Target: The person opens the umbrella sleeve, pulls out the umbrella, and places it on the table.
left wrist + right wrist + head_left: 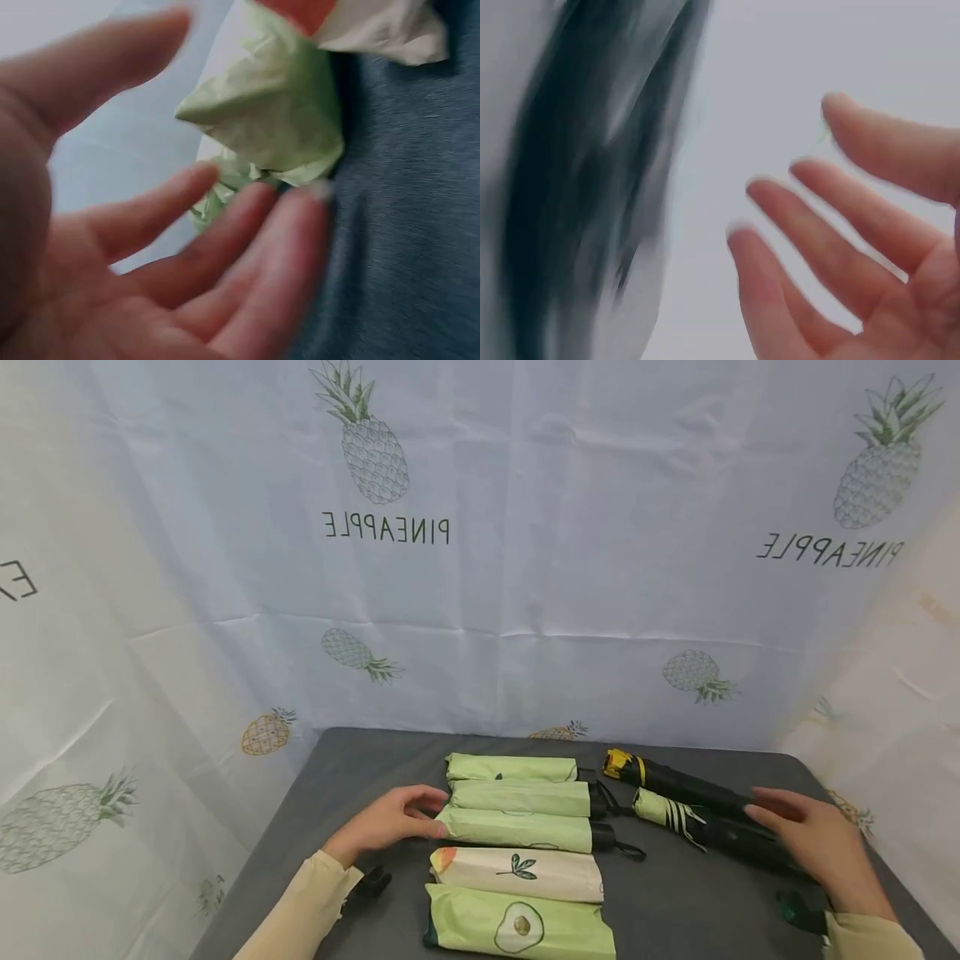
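My left hand point(393, 818) is at the left ends of three stacked-in-a-row light green folded umbrellas point(517, 828) with black handles. In the left wrist view, its fingers point(247, 262) are spread beside a crumpled green cover end point(281, 112); whether they touch it cannot be told. My right hand point(821, 847) is by the right ends of two dark folded umbrellas, one with a yellow end point(682, 782), the other with a pale green striped end point(663, 810). Seen from the right wrist, the right fingers point(825, 247) are loosely extended with nothing between them, apart from a blurred dark shape.
Nearer the front lie a cream cover point(547, 875) with a leaf print and a green one point(555, 928) with an avocado print. All rest on a dark grey table point(660, 902). White pineapple-print curtains point(570, 568) stand behind and at both sides.
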Available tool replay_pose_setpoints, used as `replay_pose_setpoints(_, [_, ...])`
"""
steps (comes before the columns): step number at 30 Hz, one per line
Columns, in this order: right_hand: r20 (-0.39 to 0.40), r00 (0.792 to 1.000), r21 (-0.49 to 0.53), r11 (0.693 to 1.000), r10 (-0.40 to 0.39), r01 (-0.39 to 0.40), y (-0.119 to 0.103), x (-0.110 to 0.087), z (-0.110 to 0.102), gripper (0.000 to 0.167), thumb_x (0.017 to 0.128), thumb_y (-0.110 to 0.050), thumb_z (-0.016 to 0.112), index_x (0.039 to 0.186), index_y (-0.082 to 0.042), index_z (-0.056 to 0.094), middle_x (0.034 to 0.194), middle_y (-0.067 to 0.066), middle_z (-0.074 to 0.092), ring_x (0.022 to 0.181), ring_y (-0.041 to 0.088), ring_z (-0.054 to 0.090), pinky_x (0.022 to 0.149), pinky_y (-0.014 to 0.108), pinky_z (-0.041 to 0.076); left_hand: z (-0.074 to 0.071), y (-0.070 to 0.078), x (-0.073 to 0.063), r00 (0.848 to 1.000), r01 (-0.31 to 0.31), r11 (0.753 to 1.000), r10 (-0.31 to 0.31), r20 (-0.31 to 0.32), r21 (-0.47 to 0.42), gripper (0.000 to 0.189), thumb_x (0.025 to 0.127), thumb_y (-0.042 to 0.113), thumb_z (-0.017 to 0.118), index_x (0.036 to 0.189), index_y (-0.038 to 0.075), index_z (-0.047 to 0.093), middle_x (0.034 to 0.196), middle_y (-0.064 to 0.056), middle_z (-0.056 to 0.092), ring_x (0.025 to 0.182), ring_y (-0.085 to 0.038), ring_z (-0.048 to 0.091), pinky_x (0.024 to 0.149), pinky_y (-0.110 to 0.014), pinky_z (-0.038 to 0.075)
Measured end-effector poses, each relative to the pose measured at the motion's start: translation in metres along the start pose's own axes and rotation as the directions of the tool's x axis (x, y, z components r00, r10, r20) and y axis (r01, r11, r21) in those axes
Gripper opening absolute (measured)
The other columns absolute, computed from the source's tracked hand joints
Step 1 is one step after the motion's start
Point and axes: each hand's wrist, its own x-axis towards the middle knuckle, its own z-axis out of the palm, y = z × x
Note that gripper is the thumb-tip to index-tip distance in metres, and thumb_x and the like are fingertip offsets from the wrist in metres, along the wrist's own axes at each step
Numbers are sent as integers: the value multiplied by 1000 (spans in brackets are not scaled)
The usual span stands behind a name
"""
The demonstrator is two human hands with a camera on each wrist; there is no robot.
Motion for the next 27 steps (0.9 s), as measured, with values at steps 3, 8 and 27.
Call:
replay_pose_setpoints(3, [9, 989, 98, 985, -144, 143, -57, 4, 25, 64, 108, -50, 65, 152, -5, 61, 149, 31, 62, 129, 54, 62, 90, 58, 62, -3, -1, 6, 998, 45, 999, -45, 40, -9, 61, 98, 30, 82, 150, 7, 62, 147, -17, 64, 125, -29, 69, 99, -44, 64])
replay_pose_setpoints(8, [135, 954, 260, 939, -266, 225, -120, 11, 79, 49, 99, -29, 81, 142, -8, 71, 134, 17, 74, 117, 34, 72, 89, 45, 66, 0, 1, 12, 995, 97, 995, -96, 34, -12, 56, 93, 25, 87, 141, 5, 67, 136, -15, 67, 114, -24, 71, 96, -43, 65])
replay_pose_setpoints(27, [190, 948, 140, 962, -257, 233, -137, 15, 126, 46, 81, -2, 91, 124, -11, 79, 124, 9, 77, 112, 32, 73, 87, 49, 65, 18, 6, 13, 991, 113, 993, -109, -80, 45, 51, 83, 9, 93, 128, 7, 68, 120, -13, 65, 97, -21, 70, 80, -36, 61])
